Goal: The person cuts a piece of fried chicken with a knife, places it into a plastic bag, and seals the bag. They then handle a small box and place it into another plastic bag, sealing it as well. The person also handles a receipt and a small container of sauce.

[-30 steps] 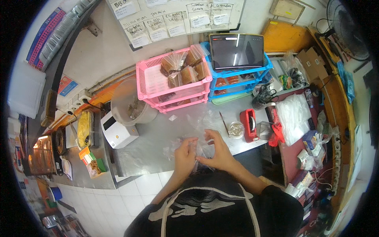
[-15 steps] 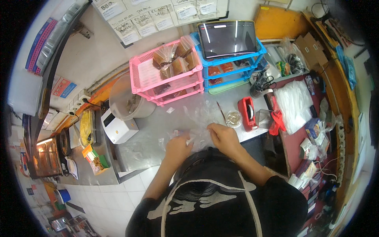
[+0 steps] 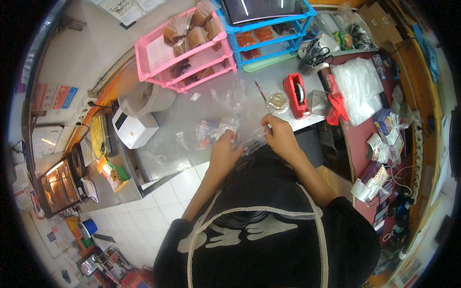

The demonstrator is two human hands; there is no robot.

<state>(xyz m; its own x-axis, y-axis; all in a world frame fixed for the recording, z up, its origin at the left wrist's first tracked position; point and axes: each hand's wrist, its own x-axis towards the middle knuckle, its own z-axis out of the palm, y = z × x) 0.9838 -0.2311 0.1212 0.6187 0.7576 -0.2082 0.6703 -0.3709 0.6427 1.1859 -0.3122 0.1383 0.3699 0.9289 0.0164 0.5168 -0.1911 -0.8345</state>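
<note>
One clear film (image 3: pixel 254 139), pinched by left hand (image 3: pixel 224 152) and right hand (image 3: pixel 281 136), is held between them, presumably so both ends are controlled!

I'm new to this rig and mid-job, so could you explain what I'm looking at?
There's no machine here: you see a person's bare left hand and right hand. The view comes from a fisheye camera on their head, looking down, so straight edges bend; picture left is their left.

Between the hands is thin clear plastic, apparently held by the fingers; whether bag or sheet, I can't tell.

On the steel table stand a white device, a tub, a pink rack holding packets, a blue rack and a red tape dispenser.
</note>
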